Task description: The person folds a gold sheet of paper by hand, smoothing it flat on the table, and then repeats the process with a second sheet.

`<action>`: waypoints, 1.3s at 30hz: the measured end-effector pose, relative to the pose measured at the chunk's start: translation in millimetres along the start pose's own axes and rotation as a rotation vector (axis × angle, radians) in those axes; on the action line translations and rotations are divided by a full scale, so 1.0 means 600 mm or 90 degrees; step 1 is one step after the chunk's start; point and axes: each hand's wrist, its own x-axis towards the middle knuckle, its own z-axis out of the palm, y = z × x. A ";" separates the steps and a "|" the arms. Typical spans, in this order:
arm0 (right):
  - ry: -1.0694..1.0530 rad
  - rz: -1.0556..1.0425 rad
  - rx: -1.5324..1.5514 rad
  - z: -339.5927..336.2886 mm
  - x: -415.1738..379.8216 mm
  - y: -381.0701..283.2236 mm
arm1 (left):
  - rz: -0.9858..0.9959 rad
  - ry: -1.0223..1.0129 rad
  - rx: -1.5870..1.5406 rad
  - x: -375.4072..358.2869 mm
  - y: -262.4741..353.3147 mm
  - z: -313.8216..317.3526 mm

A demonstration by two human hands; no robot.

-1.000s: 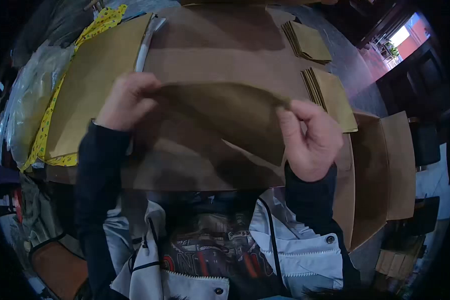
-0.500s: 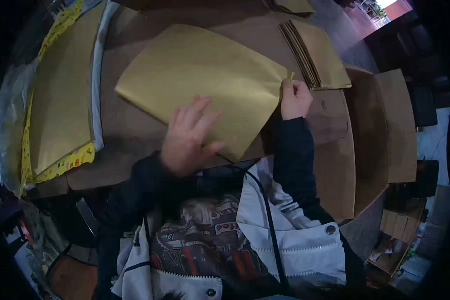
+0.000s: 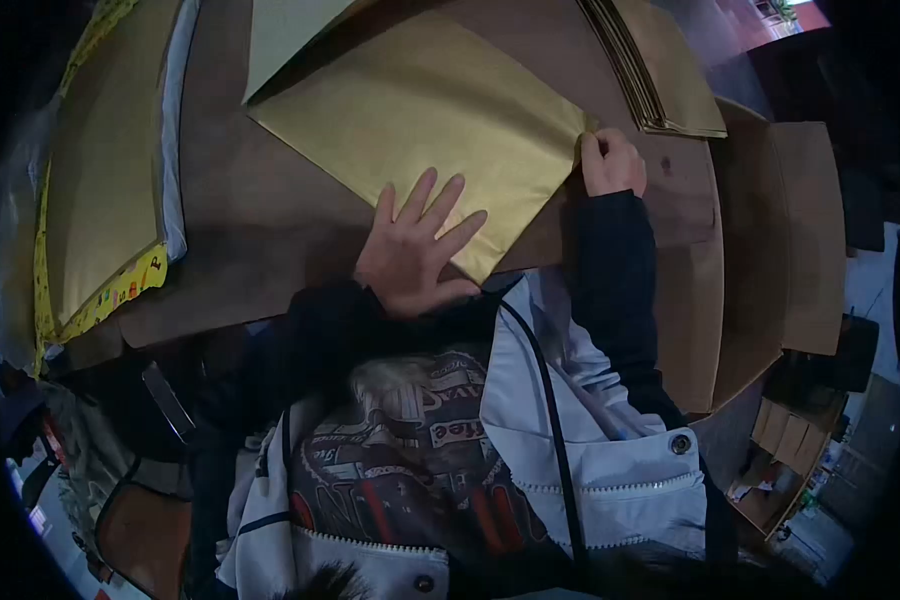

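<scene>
A gold paper sheet (image 3: 420, 110) lies at a slant on the brown table surface in front of me. Its far left part stands raised as a paler flap (image 3: 290, 40), with a dark gap beneath. My left hand (image 3: 410, 250) rests on the near left edge of the sheet, palm down and fingers spread. At the sheet's right corner, my right hand (image 3: 615, 165) is closed in a pinch on the paper, which creases toward the fingers.
A stack of folded gold paper (image 3: 680, 75) lies at the back right. Beside the table on the right stands an open cardboard box (image 3: 810, 240). On the left, large gold sheets (image 3: 110, 170) lie in yellow printed wrapping (image 3: 135, 278).
The far left part of the sheet has come up into a raised flap. My left hand has flattened onto the near edge; my right hand keeps pinching the corner. The view has shifted.
</scene>
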 end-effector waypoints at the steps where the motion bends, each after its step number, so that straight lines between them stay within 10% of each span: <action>1: -0.002 -0.001 0.003 0.004 0.005 0.002 | -0.029 0.021 0.025 0.002 -0.006 -0.001; 6: 0.019 -0.044 -0.061 0.016 0.008 0.012 | -0.159 0.093 0.158 -0.003 -0.083 0.008; 10: 0.026 -0.077 -0.041 0.020 0.008 0.014 | -0.282 -0.112 0.163 0.028 -0.074 -0.019; 16: 0.019 -0.078 -0.055 0.034 0.007 0.038 | -0.043 -0.050 -0.031 0.231 0.013 0.009; 20: 0.008 -0.069 -0.049 0.034 0.007 0.030 | -0.161 -0.046 -0.181 0.319 0.032 0.043; 39: 0.032 -0.092 0.028 0.024 0.030 0.002 | -0.492 0.023 0.198 -0.019 -0.319 -0.064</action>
